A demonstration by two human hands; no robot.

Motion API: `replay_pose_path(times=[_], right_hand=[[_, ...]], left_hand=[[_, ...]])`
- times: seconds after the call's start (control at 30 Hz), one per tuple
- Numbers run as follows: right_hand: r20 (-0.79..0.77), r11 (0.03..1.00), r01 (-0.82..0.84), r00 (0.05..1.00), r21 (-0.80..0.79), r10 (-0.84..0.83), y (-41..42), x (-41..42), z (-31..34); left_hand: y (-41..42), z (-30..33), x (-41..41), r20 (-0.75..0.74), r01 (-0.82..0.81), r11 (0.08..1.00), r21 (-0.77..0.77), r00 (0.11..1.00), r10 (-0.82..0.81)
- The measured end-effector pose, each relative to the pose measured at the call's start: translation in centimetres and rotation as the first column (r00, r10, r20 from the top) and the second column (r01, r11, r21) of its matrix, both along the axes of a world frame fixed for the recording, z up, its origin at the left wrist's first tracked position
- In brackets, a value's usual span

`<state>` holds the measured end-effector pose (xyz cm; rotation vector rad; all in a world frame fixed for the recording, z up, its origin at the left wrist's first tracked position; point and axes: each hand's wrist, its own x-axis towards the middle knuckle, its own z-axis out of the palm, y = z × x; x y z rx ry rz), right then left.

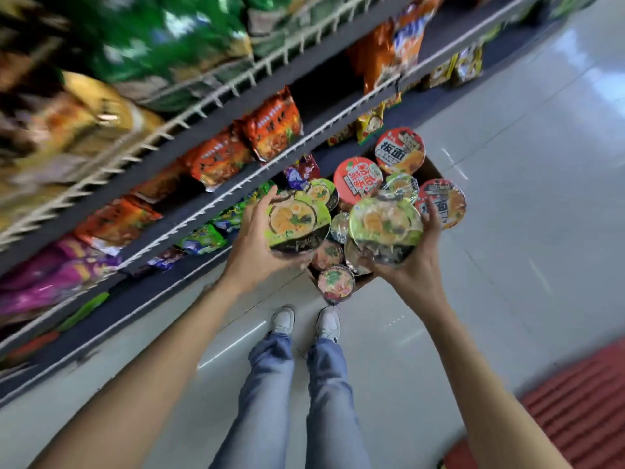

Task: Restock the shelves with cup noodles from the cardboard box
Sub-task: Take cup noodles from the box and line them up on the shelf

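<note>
My left hand [252, 245] grips a green-lidded cup noodle bowl [297, 221] from its left side and underneath, lid facing me. My right hand [411, 265] holds a second green-lidded bowl [384, 228] from below and the right, with another wrapped bowl [400, 186] showing just behind it. Both bowls hang above the cardboard box [363, 282] on the floor. The box holds several more bowls, among them red-lidded ones [356, 179] [399, 150] and a pink one [336, 284].
Grey shelves [216, 194] with white wire rails run along the left, stocked with orange, green and purple noodle packets [274, 125]. My legs and white shoes [306, 321] stand on the pale tiled floor. A red ribbed mat [575, 394] lies at the lower right.
</note>
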<state>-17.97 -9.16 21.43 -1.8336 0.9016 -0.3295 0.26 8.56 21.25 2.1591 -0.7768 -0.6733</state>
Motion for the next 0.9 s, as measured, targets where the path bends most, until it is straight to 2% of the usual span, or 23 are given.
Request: replay_pose_path(times=[0.07,0.23,0.37,0.5,0.63,0.77,0.9], right_hand=[[-0.003,0.998,-0.055,0.999,-0.014,0.054,1.2,1.2,4.8],[0.115,0.973,-0.227,0.969,0.050,0.220,5.8,4.2,15.8],[0.182,0.908,-0.407,0.905,0.102,0.385,10.7,6.3,21.7],[0.282,0.803,-0.584,0.796,0.121,0.536,16.5,10.0,26.7],[0.401,0.720,-0.684,0.696,0.119,0.595,24.9,13.8,32.1],[0.510,0.624,-0.771,0.589,0.124,0.627,35.3,16.6,37.0],[0.530,0.515,-0.856,0.419,-0.041,0.738,45.3,18.0,42.2]], left_hand=[[1.8,5.6,0.1,0.032,-0.029,0.999,-0.024,0.999,0.030],[8.9,17.3,-0.7,0.150,-0.116,0.988,-0.104,0.980,0.131],[16.3,23.1,-1.8,0.202,-0.252,0.948,-0.194,0.935,0.290],[24.2,27.4,-2.5,0.161,-0.407,0.862,-0.303,0.869,0.467],[31.9,32.0,-2.8,0.063,-0.530,0.682,-0.503,0.765,0.641],[40.4,36.1,-2.4,0.010,-0.539,0.484,-0.690,0.661,0.750],[49.7,40.3,-1.4,-0.114,-0.522,0.261,-0.812,0.580,0.807]])
